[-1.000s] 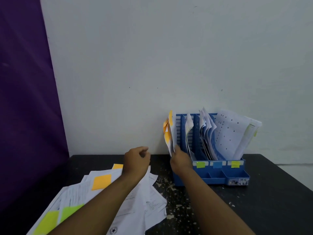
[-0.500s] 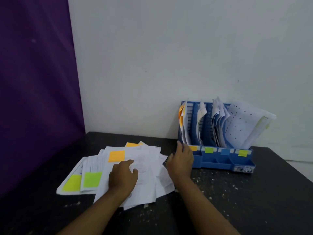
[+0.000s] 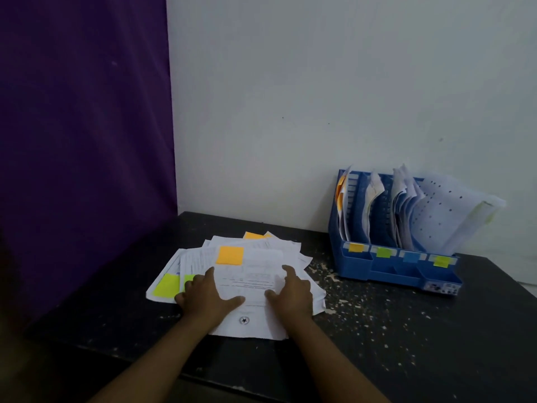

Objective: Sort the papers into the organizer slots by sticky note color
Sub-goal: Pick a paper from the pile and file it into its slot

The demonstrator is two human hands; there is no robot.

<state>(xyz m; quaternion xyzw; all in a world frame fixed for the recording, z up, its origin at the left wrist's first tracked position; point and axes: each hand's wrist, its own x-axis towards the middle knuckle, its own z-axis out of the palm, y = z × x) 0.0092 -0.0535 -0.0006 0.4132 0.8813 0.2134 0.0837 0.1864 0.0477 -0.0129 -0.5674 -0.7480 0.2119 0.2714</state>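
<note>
Organizer [image 3: 401,270]: slots part-filled. Pile [image 3: 261,257] on bench [image 3: 406,330]: still unsorted, orange note [image 3: 230,255] topmost. My left hand [image 3: 207,295], right hand [image 3: 290,295]: spread flat on pile, gripping nothing.

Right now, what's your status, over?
Left hand, right hand resting on paper pile, fingers holding nothing. Orange-noted sheet on top. Only specks between pile and blue organizer.

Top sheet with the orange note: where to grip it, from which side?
Probably grip the sheet by its near edge, from the person's side: it lies flat, and that end juts past the pile onto the table, so a thumb can slip under. Left hand and right hand rest on it.
</note>
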